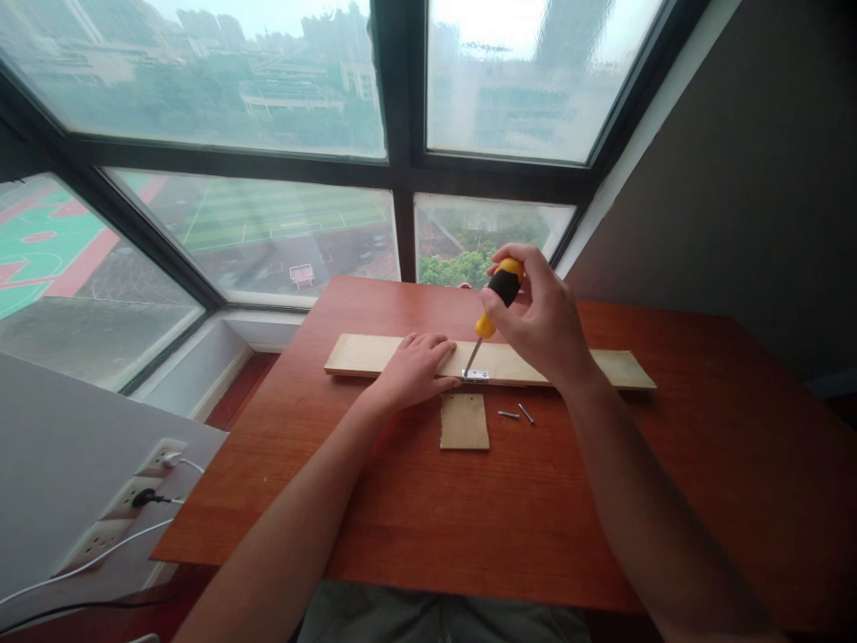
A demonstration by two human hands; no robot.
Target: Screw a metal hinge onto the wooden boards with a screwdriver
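My right hand [539, 317] is closed around the yellow and black handle of a screwdriver [503, 284]. Its shaft slants down to the left, and the tip meets a small silver hinge [476, 376] at the front edge of a long pale wooden board [365, 354]. Just left of the hinge, my left hand [419, 368] grips the board across its width, fingers over the top and thumb along the front edge. Whether a screw sits under the tip is too small to tell. In front of the board lies a small wooden piece [464, 422] with two holes near its far edge.
Two loose screws [518, 413] lie right of the small piece on the reddish-brown table [402, 500]. Large windows [287, 223] stand behind the table. Wall sockets [130, 496] with plugged-in cables are at the lower left, and a dark wall [723, 179] is on the right.
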